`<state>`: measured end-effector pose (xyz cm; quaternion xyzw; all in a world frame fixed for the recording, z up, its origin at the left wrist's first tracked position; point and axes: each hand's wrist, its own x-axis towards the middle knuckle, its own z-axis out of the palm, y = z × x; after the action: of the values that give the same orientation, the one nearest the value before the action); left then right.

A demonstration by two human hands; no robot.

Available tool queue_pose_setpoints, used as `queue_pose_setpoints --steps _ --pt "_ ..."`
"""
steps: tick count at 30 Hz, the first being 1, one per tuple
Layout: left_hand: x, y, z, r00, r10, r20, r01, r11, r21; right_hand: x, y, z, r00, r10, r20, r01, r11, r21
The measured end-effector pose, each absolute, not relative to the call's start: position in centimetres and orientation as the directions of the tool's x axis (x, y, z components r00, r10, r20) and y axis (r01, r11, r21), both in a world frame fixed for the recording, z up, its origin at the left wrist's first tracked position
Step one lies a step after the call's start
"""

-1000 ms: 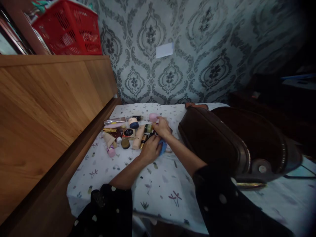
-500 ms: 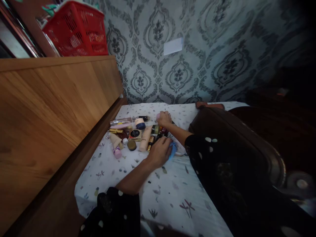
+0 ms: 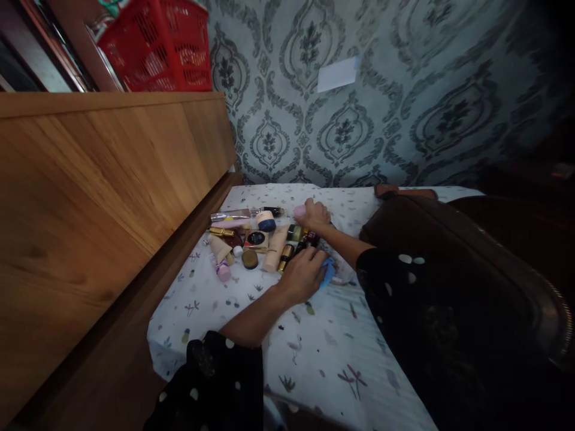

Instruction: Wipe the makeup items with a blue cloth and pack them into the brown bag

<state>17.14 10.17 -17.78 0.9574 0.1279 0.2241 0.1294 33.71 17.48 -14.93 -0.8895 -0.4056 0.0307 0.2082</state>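
My right hand (image 3: 317, 214) is closed around a small pink-capped item (image 3: 300, 211) at the back of the cosmetics. Most of that item is hidden by the fingers. Nearer to me, my left hand (image 3: 305, 274) is curled, palm down, over a crumpled blue cloth-like piece (image 3: 328, 272). Just left of it lie a gold-and-black bottle (image 3: 286, 257) and a beige tube (image 3: 275, 248). A blue-and-white jar (image 3: 266, 221), a compact (image 3: 256, 240), a round brown-lidded pot (image 3: 250, 259) and a pink-capped tube (image 3: 222, 269) are grouped farther left.
The cosmetics lie on a white patterned cloth (image 3: 278, 335). A wooden cabinet side (image 3: 135, 197) borders it on the left, with a red basket (image 3: 166, 48) on top. A dark brown bag (image 3: 404, 233) stands at right. Patterned wallpaper (image 3: 291, 137) closes off the back.
The camera view has swung, so everything sits farther right in the picture. Both hands keep nearly the same places among the cosmetics.
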Motion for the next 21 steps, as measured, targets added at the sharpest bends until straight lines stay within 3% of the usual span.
queue_pose_setpoints --steps 8,17,21 --pt "17.0 10.3 -18.0 0.856 0.294 0.426 0.143 -0.926 0.350 33.9 17.5 -15.0 0.681 0.727 0.089 0.686 -0.590 -0.426" --pt "17.1 10.3 -17.9 0.869 0.291 0.400 0.168 -0.934 0.316 32.6 15.8 -14.2 0.727 0.652 0.215 0.630 -0.509 -0.586" --pt "17.1 10.4 -18.2 0.858 0.297 0.418 0.157 -0.928 0.338 32.3 15.2 -14.4 0.741 0.580 0.338 0.587 -0.315 -0.746"
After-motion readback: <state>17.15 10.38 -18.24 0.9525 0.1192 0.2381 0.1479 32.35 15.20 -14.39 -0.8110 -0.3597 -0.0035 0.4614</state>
